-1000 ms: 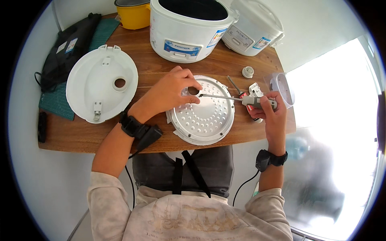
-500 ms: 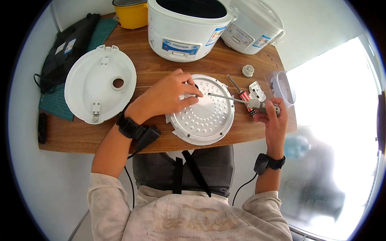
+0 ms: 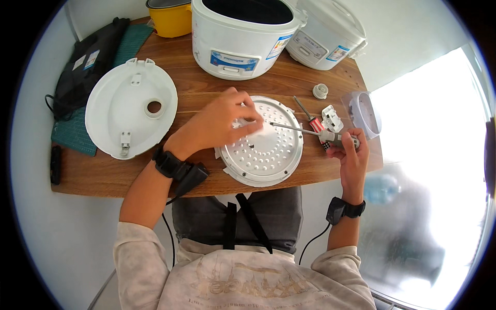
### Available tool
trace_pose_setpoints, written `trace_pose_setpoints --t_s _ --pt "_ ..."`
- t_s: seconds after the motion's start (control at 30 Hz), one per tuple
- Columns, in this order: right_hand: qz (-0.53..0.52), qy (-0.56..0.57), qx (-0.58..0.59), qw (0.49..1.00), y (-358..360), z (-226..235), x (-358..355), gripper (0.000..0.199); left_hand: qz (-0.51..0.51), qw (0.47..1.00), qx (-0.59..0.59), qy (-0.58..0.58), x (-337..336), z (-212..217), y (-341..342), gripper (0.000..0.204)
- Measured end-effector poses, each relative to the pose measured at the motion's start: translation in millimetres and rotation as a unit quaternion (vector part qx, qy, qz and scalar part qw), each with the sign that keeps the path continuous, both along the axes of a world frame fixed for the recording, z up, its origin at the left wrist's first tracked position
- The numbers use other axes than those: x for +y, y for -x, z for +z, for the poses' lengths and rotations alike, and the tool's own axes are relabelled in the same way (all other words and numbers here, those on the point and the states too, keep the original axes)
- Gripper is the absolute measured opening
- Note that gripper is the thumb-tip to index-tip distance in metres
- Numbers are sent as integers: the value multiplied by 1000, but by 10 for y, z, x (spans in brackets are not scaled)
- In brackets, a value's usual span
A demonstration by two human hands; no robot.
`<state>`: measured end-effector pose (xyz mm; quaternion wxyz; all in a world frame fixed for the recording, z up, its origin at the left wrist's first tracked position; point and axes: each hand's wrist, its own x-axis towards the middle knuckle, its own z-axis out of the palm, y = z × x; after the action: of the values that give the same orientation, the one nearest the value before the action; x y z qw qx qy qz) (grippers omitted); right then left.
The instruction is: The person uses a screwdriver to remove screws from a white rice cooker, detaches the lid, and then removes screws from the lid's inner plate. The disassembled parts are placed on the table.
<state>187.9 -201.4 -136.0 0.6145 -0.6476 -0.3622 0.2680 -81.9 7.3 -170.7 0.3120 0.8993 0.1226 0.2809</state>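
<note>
A round silver metal inner lid plate (image 3: pixel 274 157) with rings of dimples lies on the table in front of me. My left hand (image 3: pixel 219 120) is over its upper left part, fingers curved, a little apart and slightly blurred. Below those fingers a small dark piece (image 3: pixel 251 146), perhaps a screw, shows against the plate. My right hand (image 3: pixel 352 155) grips a screwdriver (image 3: pixel 328 136) by its grey handle. The shaft points left across the plate, its dark tip close to my left fingertips. Whether that tip touches the plate I cannot tell.
The white outer lid (image 3: pixel 108 113) lies at left, by a black bag (image 3: pixel 77 77) on a green mat (image 3: pixel 72 135). Rice cookers (image 3: pixel 227 44) and a yellow pot (image 3: pixel 170 20) stand behind. A red-handled screwdriver (image 3: pixel 316 124), white fittings (image 3: pixel 331 119) and a clear container (image 3: pixel 367 111) are at right.
The small dark piece between my left fingertips has left them, and one now shows lower on the plate. My left fingers have parted slightly. The right hand holds the screwdriver much as before.
</note>
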Motion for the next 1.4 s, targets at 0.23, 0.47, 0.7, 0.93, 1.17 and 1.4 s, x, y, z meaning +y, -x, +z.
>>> trace_pose_setpoints --t_s 0.23,0.47,0.7,0.93,1.17,1.4 --pt "16 -1 -30 999 141 147 193 22 167 980 -22 109 219 -181 5 20" --pt "29 -3 -84 996 309 360 540 23 144 977 3 158 277 -257 6 22" --pt "48 4 -196 979 434 423 765 28 126 978 49 157 240 -225 16 31" --pt "51 19 -299 953 470 493 909 27 133 980 55 140 234 -219 33 31" --pt "51 53 -308 949 533 564 961 26 129 980 61 137 243 -216 27 32" --pt "63 63 -326 941 561 609 997 27 122 982 52 131 261 -247 28 32"
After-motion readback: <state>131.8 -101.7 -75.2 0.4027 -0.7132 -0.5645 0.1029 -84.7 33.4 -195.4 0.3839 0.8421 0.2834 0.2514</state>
